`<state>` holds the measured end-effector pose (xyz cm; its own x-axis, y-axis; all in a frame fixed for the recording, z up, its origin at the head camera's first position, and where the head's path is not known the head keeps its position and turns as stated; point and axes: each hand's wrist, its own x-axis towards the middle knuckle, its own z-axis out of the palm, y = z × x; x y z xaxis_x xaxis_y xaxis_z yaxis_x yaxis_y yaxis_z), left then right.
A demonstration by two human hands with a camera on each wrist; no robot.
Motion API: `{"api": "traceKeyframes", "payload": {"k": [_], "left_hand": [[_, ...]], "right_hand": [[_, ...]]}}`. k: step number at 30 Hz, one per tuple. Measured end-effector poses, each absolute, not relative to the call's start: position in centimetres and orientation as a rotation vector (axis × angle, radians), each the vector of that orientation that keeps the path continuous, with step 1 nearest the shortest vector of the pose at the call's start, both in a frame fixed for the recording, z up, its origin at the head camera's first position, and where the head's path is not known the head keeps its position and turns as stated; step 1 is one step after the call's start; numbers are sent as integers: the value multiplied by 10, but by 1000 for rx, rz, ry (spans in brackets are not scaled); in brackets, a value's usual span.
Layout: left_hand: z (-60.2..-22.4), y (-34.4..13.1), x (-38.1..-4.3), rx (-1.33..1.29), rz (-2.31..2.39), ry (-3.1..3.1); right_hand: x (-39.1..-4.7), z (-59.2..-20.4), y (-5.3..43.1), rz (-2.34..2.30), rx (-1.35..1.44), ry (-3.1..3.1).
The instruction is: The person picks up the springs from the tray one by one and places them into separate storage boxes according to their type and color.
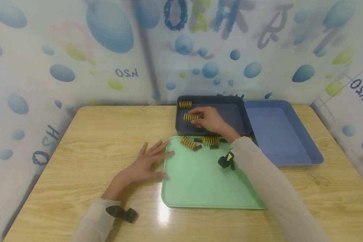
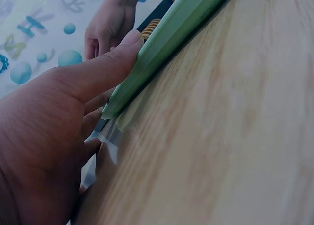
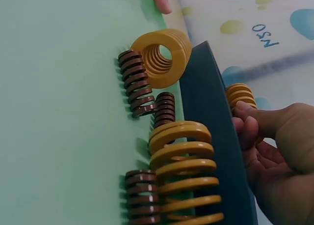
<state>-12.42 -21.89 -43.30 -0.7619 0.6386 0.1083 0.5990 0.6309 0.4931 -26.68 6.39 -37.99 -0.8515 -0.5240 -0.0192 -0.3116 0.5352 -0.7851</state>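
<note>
My right hand [image 1: 210, 120] pinches a yellow coil spring [image 1: 190, 117] between thumb and fingers over the left part of the dark tray [image 1: 230, 132]. Behind it in that tray lies another yellow spring [image 1: 185, 104]. In the right wrist view the pinched spring [image 3: 240, 94] shows past the dark tray wall, partly hidden by the fingers. My left hand [image 1: 143, 166] has its fingers spread at the left edge of the green tray [image 1: 205, 181]. The left wrist view shows its thumb [image 2: 113, 63] along the green rim.
Along the green tray's far side lie yellow springs [image 1: 210, 140] and several small brown springs [image 3: 135, 82]. Another brown spring [image 1: 232, 165] is by the right sleeve. A blue tray [image 1: 282, 134] stands at the right. A patterned wall backs the wooden table [image 1: 109, 134].
</note>
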Motion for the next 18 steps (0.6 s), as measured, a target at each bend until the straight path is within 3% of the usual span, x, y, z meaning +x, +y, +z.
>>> {"api": "traceKeyframes", "payload": {"k": [18], "left_hand": [[-433,-220,-124,1048,814,2757]], "right_hand": [[-289,-392,39,-1139,-620,2524]]}}
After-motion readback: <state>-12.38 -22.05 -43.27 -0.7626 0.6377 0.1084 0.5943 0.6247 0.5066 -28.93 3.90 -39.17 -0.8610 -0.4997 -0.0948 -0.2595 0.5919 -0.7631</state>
